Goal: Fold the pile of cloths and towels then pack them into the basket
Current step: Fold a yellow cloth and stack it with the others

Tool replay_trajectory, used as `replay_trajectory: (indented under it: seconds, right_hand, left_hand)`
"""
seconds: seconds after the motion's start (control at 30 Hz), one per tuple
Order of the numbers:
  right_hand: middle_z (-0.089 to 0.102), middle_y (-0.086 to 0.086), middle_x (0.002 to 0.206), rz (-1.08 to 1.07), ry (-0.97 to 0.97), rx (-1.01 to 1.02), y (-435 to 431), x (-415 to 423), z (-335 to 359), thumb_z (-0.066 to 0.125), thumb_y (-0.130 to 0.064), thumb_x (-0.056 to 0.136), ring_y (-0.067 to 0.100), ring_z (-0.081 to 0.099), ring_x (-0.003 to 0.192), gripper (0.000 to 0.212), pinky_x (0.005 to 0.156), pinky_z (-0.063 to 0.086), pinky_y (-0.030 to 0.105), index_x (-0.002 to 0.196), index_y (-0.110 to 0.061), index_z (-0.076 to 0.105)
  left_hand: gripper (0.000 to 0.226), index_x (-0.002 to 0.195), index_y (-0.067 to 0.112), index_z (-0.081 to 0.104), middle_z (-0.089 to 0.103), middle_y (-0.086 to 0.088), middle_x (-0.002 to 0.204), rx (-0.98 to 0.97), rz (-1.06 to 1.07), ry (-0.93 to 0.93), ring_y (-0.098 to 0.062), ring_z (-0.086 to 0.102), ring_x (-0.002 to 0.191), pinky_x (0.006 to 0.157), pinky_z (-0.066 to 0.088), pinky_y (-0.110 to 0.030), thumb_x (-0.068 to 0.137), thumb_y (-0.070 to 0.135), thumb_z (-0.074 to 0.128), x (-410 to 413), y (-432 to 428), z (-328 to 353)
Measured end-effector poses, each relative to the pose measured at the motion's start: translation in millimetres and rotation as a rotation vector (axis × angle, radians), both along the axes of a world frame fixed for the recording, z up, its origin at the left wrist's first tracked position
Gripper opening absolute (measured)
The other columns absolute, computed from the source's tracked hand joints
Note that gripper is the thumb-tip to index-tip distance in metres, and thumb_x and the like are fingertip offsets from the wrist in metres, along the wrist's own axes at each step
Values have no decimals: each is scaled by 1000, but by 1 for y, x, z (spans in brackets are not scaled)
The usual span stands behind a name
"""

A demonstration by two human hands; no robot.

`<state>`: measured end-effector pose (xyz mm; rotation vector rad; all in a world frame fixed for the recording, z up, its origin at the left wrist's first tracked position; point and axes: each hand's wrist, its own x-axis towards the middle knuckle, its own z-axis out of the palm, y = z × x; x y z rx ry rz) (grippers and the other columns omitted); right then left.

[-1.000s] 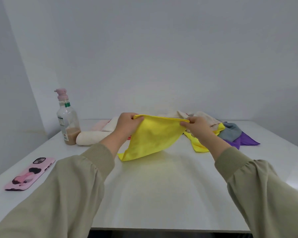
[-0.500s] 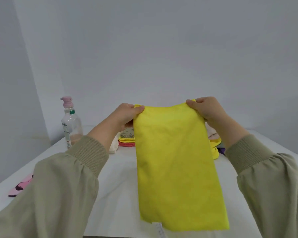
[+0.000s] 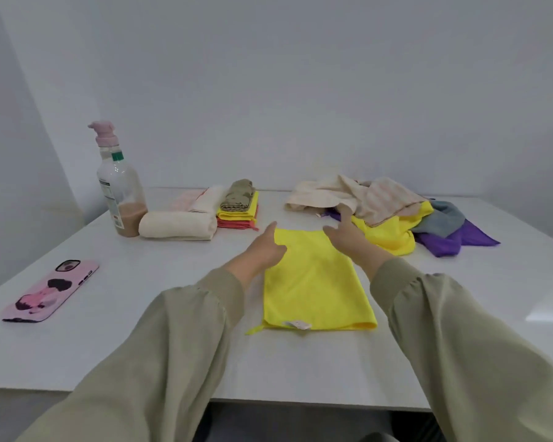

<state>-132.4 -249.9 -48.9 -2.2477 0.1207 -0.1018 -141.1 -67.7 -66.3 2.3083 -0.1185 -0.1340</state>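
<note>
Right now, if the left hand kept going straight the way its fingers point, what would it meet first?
Probably the folded stack of yellow and coral cloths with an olive one on top. The left hand points forward and slightly right from the yellow cloth's far-left corner; depth is uncertain, so it might pass just right of the stack.

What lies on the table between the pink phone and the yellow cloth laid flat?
Only the left sleeve crosses there in the head view; between phone and yellow cloth the table is bare.

Two arms in view, both in long sleeves of matte khaki-olive fabric, loose and baggy through the forearm. Left sleeve [image 3: 160, 355] and right sleeve [image 3: 466, 339] each gather into soft puckers before a ribbed knit cuff of the same colour. Cuffs sit snug at the wrists. Left hand [image 3: 262, 253] and right hand [image 3: 348, 237] bare; no rings, watch or gloves visible.
</note>
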Motion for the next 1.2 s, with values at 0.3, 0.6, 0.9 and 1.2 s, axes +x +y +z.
replay_trajectory:
  seconds: [0.3,0.6,0.9,1.2]
  right_hand:
    - [50,4,138,216,-81,-349,7,-40,-77,43,-31,100,21,41,130,38,105,30,29,132,-12,52]
    - [25,-24,140,801,161,-365,10,-93,-55,81,-25,71,-8,25,125,57,97,21,10,114,-37,47]
    - [67,-7,103,518,4,-71,24,-76,-66,75,-18,80,1,57,88,14,73,37,4,70,-22,65]
    - [50,-4,85,359,-222,-164,33,-76,-87,85,-17,66,11,48,84,27,71,33,9,71,-21,59]
  left_hand:
    - [47,150,24,29,17,-1,160,501,-210,-265,-20,13,146,118,14,-37,103,31,32,-18,27,-82]
    - [44,144,18,42,29,-6,155,387,-180,-348,-20,22,144,114,15,-29,100,27,42,-19,28,-87]
    - [30,89,6,71,68,-8,98,-2,-70,-710,-16,53,101,89,39,-22,80,17,44,-48,33,-83]
    - [15,78,8,72,61,-5,83,177,-462,-876,-20,53,79,68,42,-28,78,11,57,-84,37,-80]
